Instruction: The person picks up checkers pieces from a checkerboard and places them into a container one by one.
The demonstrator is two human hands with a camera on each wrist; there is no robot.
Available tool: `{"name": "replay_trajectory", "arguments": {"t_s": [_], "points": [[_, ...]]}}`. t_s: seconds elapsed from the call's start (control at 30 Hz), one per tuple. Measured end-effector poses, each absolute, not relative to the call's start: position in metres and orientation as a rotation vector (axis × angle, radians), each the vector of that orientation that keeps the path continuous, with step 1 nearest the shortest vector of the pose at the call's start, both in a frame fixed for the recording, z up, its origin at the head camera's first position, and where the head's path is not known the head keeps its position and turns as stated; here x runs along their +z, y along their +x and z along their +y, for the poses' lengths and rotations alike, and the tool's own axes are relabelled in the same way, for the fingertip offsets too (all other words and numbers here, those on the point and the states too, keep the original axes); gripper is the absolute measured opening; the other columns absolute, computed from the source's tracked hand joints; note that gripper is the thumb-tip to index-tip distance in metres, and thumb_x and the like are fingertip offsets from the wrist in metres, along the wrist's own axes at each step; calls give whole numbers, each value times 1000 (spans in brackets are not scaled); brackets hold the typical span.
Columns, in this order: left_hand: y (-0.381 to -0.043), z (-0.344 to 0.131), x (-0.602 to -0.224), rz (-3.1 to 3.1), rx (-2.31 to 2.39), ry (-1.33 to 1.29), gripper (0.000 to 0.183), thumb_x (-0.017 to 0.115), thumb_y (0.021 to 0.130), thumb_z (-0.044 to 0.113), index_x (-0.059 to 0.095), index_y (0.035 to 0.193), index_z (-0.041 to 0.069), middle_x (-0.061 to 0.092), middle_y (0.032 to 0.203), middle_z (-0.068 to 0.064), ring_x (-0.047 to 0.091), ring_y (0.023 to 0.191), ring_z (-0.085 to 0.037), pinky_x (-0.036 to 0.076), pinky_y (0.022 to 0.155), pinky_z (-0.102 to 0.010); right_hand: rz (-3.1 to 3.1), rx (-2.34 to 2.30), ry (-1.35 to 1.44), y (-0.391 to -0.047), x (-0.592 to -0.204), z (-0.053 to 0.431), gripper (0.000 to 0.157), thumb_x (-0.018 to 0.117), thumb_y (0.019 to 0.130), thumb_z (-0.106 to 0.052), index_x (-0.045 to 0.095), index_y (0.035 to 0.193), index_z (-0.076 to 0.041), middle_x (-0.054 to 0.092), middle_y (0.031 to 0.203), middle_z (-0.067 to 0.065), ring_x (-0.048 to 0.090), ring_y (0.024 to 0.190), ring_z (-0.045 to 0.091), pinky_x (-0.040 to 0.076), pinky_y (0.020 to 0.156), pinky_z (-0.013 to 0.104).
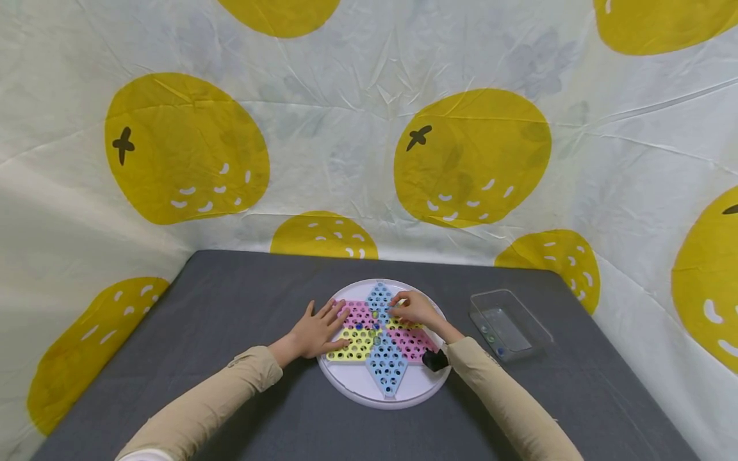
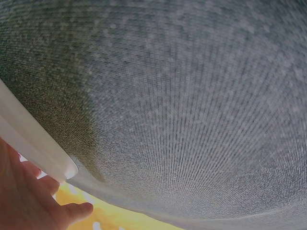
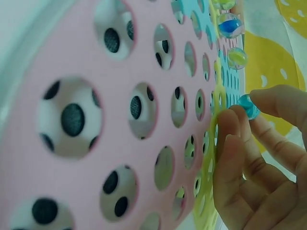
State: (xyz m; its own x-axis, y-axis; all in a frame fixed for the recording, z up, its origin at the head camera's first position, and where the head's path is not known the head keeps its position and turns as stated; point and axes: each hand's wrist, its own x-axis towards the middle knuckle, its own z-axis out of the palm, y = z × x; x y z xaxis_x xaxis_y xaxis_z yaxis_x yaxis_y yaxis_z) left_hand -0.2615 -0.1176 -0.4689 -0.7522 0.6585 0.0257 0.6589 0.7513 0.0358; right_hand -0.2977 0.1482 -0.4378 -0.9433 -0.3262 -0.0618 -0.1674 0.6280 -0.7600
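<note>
A round white Chinese checkers board [image 1: 346, 382] with pink, yellow and blue perforated sections lies on the table. My left hand [image 1: 313, 333] rests on its left side with fingers spread, holding nothing. In the left wrist view, part of that hand [image 2: 29, 199] shows beside the board's white rim [image 2: 43, 143]. Over the board's upper right part, my right hand [image 1: 416, 308] pinches a teal glass marble [image 3: 248, 106] between thumb and fingertips. Several marbles sit near the board's middle, among them a blue-and-clear marble [image 3: 230, 25] and a yellow-green marble [image 3: 237, 58].
A clear plastic box [image 1: 533, 314] stands to the board's right, with several marbles [image 1: 490, 338] along its left side. Dark grey cloth [image 1: 254, 288] covers the table. A white curtain [image 1: 328, 134] printed with yellow fruit hangs behind. A small black object [image 1: 435, 360] sits at the right wrist.
</note>
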Motion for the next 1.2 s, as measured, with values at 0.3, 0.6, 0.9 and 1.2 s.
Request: {"name": "replay_trajectory", "arguments": {"t_s": [0.3,0.6,0.9,1.2], "points": [[-260,-115,-462,-2960,78,-1069,69,33,90,54,21,142,10,19,149,-12,18,137,-33,18,100,-62,2658,-1160,-359,-290,-431,157,17,64,80,-16,63,92,-5,62,70,12,59,53,17,48,49,30],[-263,-115,-464,-2971,106,-1057,69,33,90,54,20,143,12,17,150,-10,16,137,-32,17,101,-61,2651,-1152,-421,-280,-420,168,18,63,81,-18,62,94,-4,65,78,17,62,58,22,50,52,32],[-281,-123,-499,-2917,-107,-1099,76,17,85,68,4,145,22,3,152,-5,2,140,-27,8,100,-65,2678,-1083,-475,-271,-415,180,17,63,82,-18,61,92,-5,64,74,12,64,60,22,48,49,31],[-261,-115,-463,-2978,80,-1063,70,31,90,56,20,143,12,16,150,-10,15,138,-31,17,101,-62,2663,-1129,-571,-260,-404,194,20,61,83,-21,61,95,-5,64,78,20,64,65,31,50,53,43]]}}
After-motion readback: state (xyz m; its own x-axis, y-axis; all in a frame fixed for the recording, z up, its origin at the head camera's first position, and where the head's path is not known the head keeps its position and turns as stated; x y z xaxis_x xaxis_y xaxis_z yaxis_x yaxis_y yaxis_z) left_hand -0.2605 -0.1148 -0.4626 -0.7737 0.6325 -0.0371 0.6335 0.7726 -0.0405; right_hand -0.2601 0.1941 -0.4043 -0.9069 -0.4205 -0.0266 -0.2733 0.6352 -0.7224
